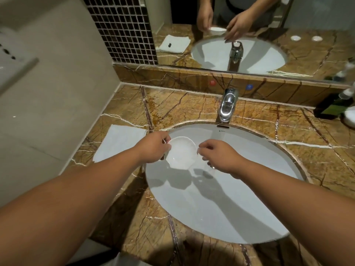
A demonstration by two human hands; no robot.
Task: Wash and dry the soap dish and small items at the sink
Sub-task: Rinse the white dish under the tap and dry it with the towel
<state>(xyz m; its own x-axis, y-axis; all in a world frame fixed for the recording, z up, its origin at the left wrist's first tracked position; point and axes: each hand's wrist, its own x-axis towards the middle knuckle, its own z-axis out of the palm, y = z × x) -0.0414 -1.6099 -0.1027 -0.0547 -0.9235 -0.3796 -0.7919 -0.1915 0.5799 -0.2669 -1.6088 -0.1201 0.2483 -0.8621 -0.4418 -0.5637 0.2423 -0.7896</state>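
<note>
A small white scalloped soap dish (181, 152) is held over the left part of the white sink basin (249, 198). My left hand (153, 147) grips its left rim. My right hand (217, 156) touches the dish's right rim with its fingertips, fingers curled. The dish is tilted a little toward me. No water comes from the chrome tap (227, 105).
A folded white towel (119, 144) lies on the brown marble counter (192, 104) left of the basin. Dark green bottles (334, 106) and a white round item (350, 117) stand at the far right. The mirror (249, 25) behind reflects the scene. A wall closes the left side.
</note>
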